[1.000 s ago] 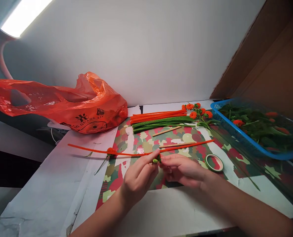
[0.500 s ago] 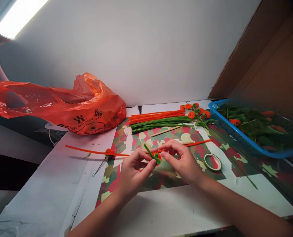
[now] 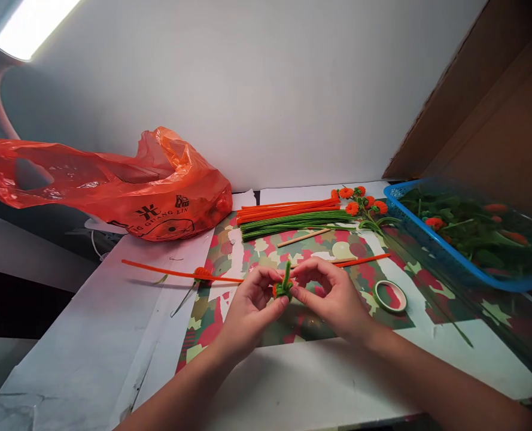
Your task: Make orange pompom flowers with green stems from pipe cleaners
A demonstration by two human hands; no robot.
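Between both hands is a small pipe-cleaner flower [image 3: 283, 290], orange with a green back and a green end sticking up. My left hand [image 3: 257, 304] pinches it between thumb and fingers from the left. From the right, the thumb and fingertips of my right hand [image 3: 333, 293] close on the same flower. Left of my hands, a long orange pipe cleaner [image 3: 158, 270] runs across the table. Beside it lies an orange flower head [image 3: 201, 274] on a thin stem. Another orange pipe cleaner [image 3: 368, 260] shows behind my right hand.
Orange pipe cleaners [image 3: 288, 211] and green pipe cleaners [image 3: 292, 224] lie bundled behind a wooden stick [image 3: 304, 237]. Finished flowers [image 3: 359, 200] rest nearby. A tape roll [image 3: 390, 297] is right of my hands. A blue basket [image 3: 463, 266] stands right, a red plastic bag [image 3: 167, 203] left.
The flower has turned between my fingers, so its green end now points nearly straight up. My right fingertips have come closer against it. The view has shifted slightly.
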